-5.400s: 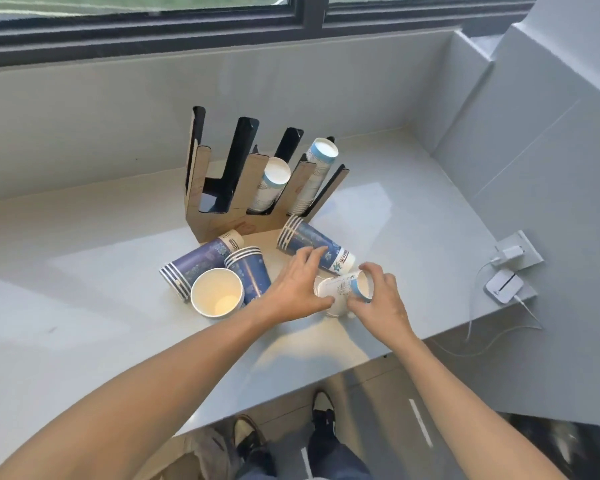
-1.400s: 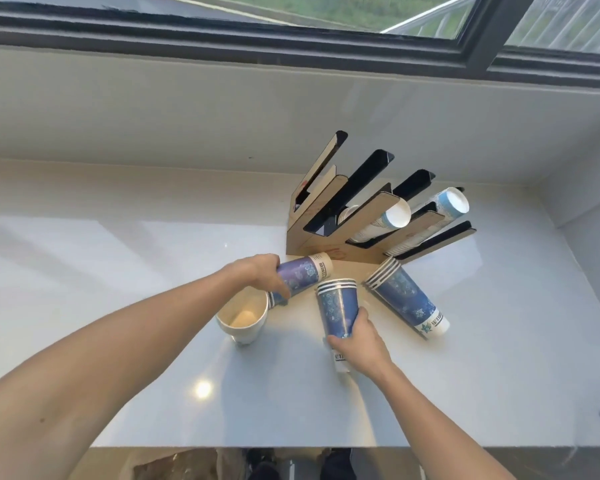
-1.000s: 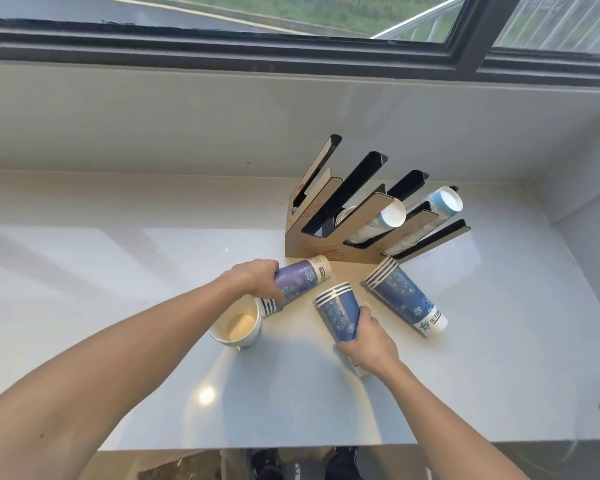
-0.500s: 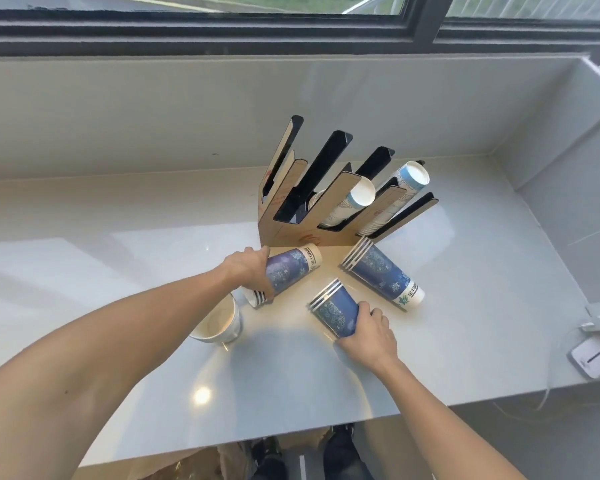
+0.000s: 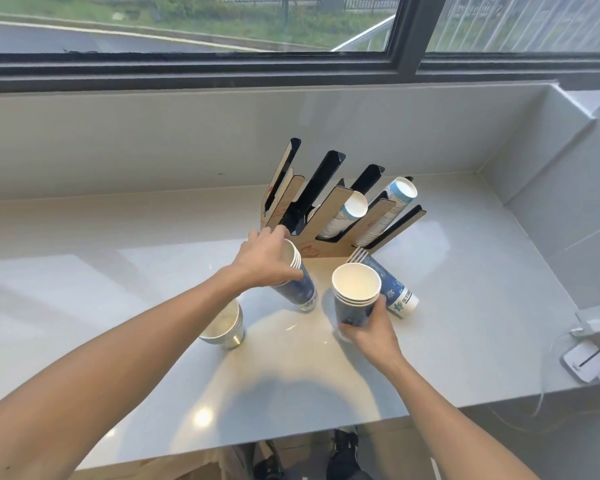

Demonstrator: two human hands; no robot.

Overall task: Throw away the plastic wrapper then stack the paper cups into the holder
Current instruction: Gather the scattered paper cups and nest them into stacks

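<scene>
A: Clenched the left hand (image 5: 264,258) round a tilted cup stack (image 5: 297,289), just in front of the holder (image 5: 326,216)?

B: Yes. Wrapped the right hand (image 5: 368,327) round a second stack (image 5: 355,296), upright, a bit nearer and to the right. Saw no wrapper.

A: Best way on?

B: Likely needed tipping to match an empty slanted slot on the holder's left. Needed a slow slide and a soft squeeze, so as not to crush paper.

A: Room?

B: Found lots of bare counter (image 5: 465,306) on the left. Found less on the right: a lying stack (image 5: 392,289) just beside the right hand, a charger (image 5: 586,362) near the edge. Spotted one more stack (image 5: 226,327) under the left arm.
</scene>
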